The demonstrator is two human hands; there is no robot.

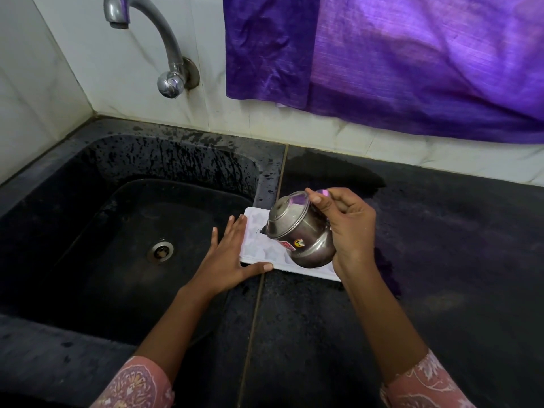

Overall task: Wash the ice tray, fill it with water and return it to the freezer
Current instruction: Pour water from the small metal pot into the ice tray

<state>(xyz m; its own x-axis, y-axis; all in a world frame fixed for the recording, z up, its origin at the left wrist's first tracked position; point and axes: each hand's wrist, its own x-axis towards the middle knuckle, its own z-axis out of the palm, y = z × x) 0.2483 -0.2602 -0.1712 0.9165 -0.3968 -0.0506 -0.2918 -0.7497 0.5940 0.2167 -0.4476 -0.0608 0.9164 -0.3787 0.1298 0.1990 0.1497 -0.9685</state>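
Sleeves point(138, 384) in pink print are framing the near edge. Left hand point(232, 254), fingers straight, is pressing flat on the left end of the ice tray point(256, 228), which is lying on the dark counter point(441, 260) at the right rim of the sink point(176, 160). Right hand point(350, 228) is gripping a steel pot point(300, 231), tilting it over the tray. Filling seems to be under way, though no stream is showing; next comes a slow pour, keeping the tray level. Its white moulds are looking star-shaped.

The left hand point(232, 260) lies flat, right hand point(348, 228) curled.
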